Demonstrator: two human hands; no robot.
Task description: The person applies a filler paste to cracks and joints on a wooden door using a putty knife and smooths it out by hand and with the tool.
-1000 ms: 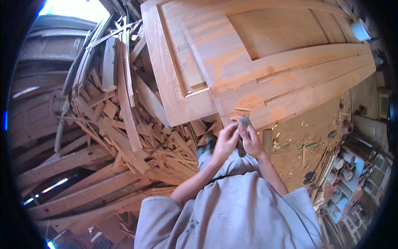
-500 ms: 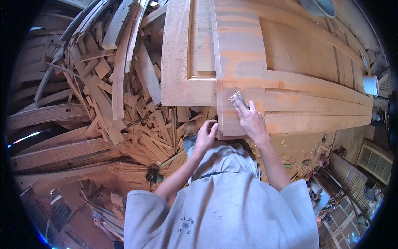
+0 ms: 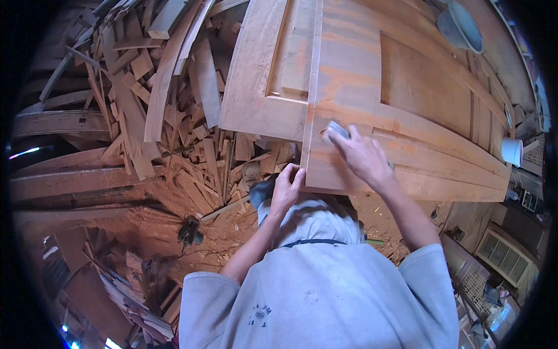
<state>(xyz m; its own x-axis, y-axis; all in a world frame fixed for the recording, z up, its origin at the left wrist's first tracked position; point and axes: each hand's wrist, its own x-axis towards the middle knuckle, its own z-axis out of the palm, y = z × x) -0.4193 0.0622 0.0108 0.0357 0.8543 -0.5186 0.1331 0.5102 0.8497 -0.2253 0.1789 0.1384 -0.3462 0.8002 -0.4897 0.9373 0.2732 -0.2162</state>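
Note:
A wooden panelled door with orange filler smears lies in front of me. On its near left part, my right hand presses a small greyish flat piece that looks like folded sandpaper; the fingers partly cover it. My left hand is at the door's near left edge, its fingers curled and pinched against that edge. A second panelled wooden piece lies alongside, just left of the door.
Offcuts and boards are heaped on the left, with sawdust around them. A grey basin and a white tub stand at the door's far right. A framed lattice leans at the right.
My left hand has come up against the door's edge. My right hand has turned, tilting the piece it holds. The whole view has shifted, bringing the basin further into sight.

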